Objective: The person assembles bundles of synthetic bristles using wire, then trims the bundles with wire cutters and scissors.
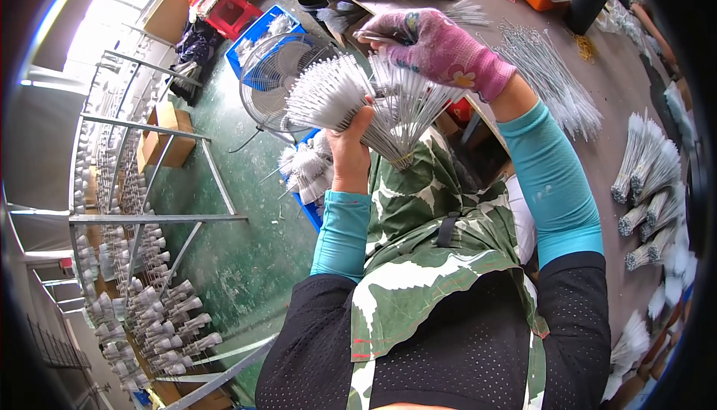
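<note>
A fanned brush bundle (358, 104) is gripped by the bare left hand (349, 148) and pinched by the gloved right hand (433, 48) (brown cardboard boxes (166, 137) are stacked on the green floor).

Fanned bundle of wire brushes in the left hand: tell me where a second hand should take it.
Take the bundle of wire brushes at the narrow gathered stem end just beside the left hand, coming from the right. There the wires converge tightly; the bristle heads splay wide. The gloved right hand already rests on top of the fan.
</note>
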### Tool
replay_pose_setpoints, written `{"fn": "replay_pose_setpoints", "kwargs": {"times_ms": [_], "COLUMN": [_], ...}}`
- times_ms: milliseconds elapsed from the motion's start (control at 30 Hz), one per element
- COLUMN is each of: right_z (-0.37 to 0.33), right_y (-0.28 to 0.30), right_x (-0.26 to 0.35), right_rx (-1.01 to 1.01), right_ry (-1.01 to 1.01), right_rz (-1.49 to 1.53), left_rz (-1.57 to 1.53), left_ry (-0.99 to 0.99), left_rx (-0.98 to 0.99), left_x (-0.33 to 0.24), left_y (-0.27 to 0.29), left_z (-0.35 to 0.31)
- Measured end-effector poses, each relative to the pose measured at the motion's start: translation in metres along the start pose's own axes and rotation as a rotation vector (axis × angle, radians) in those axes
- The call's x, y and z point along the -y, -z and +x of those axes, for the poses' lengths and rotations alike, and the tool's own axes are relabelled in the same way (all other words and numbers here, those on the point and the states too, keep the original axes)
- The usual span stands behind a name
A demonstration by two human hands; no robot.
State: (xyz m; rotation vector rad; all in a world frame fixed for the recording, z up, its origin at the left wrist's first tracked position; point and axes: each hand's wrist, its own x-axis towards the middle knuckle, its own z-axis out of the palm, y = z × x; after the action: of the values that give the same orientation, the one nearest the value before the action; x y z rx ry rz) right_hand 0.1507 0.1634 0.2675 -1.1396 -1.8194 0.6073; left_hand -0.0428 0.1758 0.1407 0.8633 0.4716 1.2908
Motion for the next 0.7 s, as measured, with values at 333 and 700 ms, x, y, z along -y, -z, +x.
{"fn": "replay_pose_setpoints", "kwargs": {"times_ms": [333,700], "right_z": [-0.002,0.006], "right_y": [0.002,-0.007], "right_x": [0.003,0.025], "right_rx": [-0.017,0.059], "right_ry": [-0.107,0.023], "right_rz": [0.082,-0.320], "left_rz": [-0.027,-0.010], "left_ry": [-0.061,-0.020], "left_rx": [-0.022,0.016], "left_x": [-0.001,-0.004], "left_y": [0.002,-0.015], "left_z": [0.000,0.000]}}
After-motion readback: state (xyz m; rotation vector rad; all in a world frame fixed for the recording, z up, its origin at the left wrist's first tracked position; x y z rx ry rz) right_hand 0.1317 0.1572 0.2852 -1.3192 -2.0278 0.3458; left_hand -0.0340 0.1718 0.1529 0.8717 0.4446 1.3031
